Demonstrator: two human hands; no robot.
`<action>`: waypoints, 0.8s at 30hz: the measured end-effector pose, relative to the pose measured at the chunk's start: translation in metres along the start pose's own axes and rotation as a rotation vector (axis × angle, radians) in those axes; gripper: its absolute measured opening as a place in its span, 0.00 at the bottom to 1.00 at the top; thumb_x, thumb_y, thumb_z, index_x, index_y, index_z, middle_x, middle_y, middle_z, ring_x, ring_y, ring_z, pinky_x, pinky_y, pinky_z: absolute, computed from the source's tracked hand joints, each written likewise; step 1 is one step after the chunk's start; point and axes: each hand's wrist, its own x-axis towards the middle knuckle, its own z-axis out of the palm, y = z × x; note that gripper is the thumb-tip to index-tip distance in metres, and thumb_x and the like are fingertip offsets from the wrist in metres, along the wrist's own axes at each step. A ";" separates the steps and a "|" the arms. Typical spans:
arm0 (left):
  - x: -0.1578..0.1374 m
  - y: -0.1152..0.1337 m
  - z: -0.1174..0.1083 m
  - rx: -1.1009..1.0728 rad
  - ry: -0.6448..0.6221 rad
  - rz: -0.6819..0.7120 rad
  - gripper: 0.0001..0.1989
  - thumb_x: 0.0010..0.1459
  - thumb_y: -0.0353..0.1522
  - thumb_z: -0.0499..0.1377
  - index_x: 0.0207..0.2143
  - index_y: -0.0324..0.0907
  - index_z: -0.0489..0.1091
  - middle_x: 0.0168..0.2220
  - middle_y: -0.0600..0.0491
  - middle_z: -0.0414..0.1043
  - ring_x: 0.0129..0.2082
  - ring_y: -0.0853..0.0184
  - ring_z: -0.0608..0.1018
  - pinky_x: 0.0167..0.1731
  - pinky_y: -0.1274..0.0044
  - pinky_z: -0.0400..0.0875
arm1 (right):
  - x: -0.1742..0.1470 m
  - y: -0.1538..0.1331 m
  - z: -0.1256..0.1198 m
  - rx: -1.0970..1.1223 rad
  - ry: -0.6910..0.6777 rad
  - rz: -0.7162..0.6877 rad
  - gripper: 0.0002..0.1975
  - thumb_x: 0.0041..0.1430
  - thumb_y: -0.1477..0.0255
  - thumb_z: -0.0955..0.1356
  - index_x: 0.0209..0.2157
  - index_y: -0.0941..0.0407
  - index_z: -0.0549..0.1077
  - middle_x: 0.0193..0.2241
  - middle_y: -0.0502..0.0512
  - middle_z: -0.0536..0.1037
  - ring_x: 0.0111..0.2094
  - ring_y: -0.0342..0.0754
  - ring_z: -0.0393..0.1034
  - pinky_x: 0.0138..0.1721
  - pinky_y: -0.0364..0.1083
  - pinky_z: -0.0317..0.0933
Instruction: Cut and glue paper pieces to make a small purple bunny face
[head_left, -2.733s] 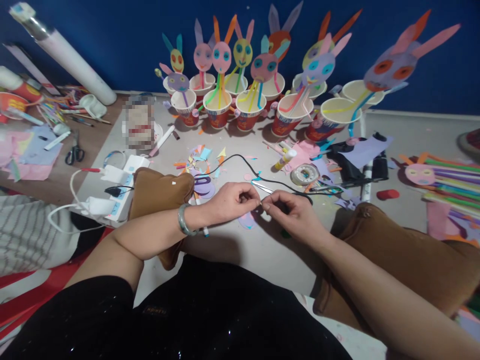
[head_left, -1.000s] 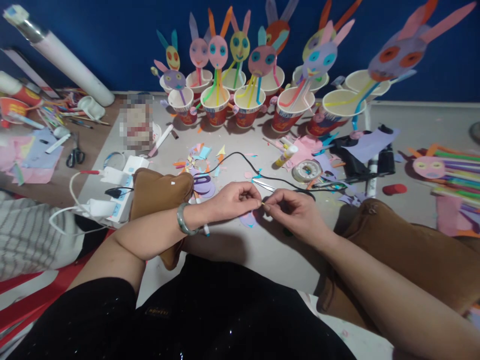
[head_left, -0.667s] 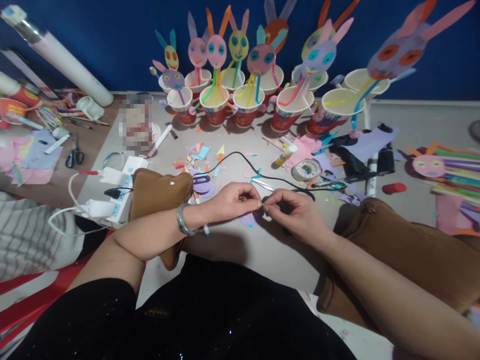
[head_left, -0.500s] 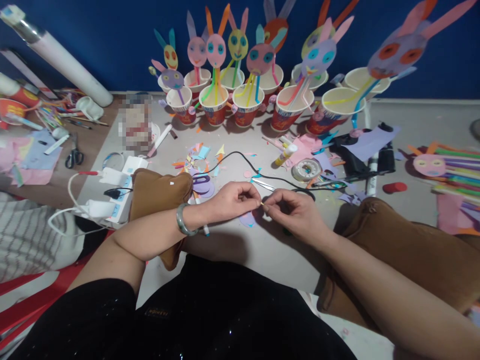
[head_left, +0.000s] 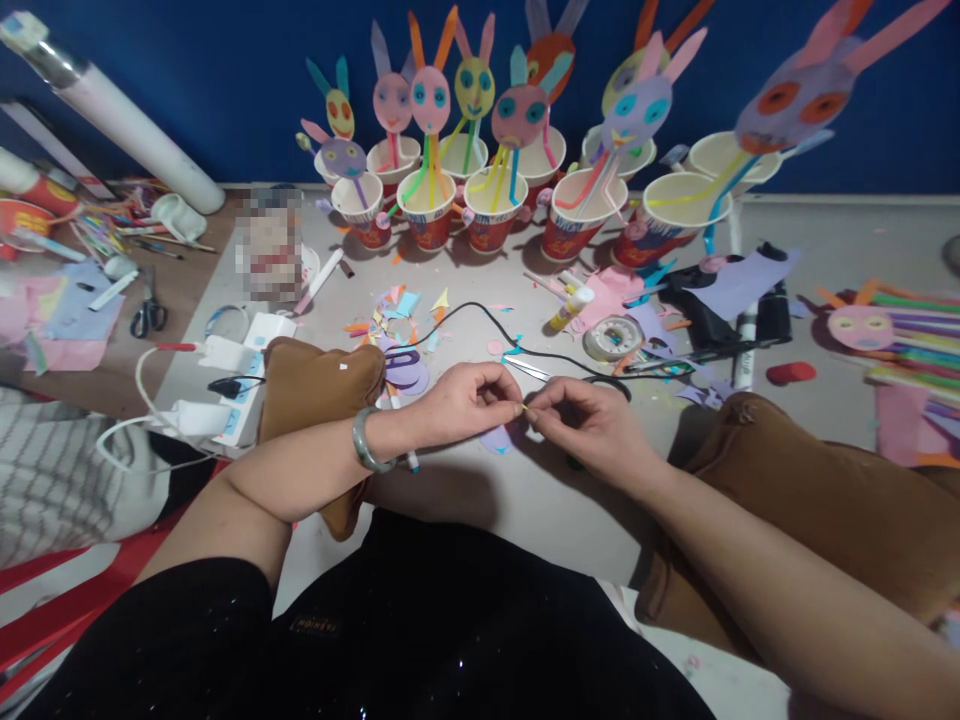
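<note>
My left hand (head_left: 465, 402) and my right hand (head_left: 585, 420) meet fingertip to fingertip over the grey floor mat (head_left: 540, 500). Between them they pinch a tiny yellowish paper piece (head_left: 525, 408); most of it is hidden by the fingers. A green bangle sits on my left wrist. A lilac paper oval (head_left: 495, 438) lies just under the hands. A black cable (head_left: 487, 320) runs past behind them, beside a pair of scissors (head_left: 529, 370).
Several red paper cups (head_left: 491, 215) with paper rabbit faces stand in rows by the blue wall. Paper scraps (head_left: 397, 305), a glue stick (head_left: 570, 308), a tape roll (head_left: 611, 340), a power strip (head_left: 240, 385) and brown boots (head_left: 825, 510) surround my hands. Another pair of scissors (head_left: 148, 315) lies far left.
My hands stay pinched together in the same spot; the fingertips shift only slightly on the small piece. The view has tilted down a little.
</note>
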 end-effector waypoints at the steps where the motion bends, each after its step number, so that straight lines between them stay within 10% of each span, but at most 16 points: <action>1: 0.000 0.000 0.000 -0.003 -0.003 0.002 0.06 0.52 0.32 0.63 0.30 0.39 0.70 0.24 0.59 0.69 0.23 0.77 0.67 0.24 0.82 0.62 | 0.000 0.000 0.000 0.001 0.000 -0.001 0.12 0.54 0.61 0.73 0.26 0.55 0.74 0.18 0.48 0.70 0.21 0.42 0.60 0.24 0.44 0.56; 24: -0.003 -0.004 0.001 0.124 0.050 0.177 0.07 0.56 0.33 0.64 0.31 0.38 0.72 0.25 0.57 0.70 0.24 0.77 0.67 0.24 0.82 0.60 | 0.000 0.002 -0.002 -0.013 0.008 -0.076 0.09 0.56 0.64 0.72 0.28 0.54 0.74 0.21 0.51 0.75 0.23 0.44 0.66 0.27 0.45 0.60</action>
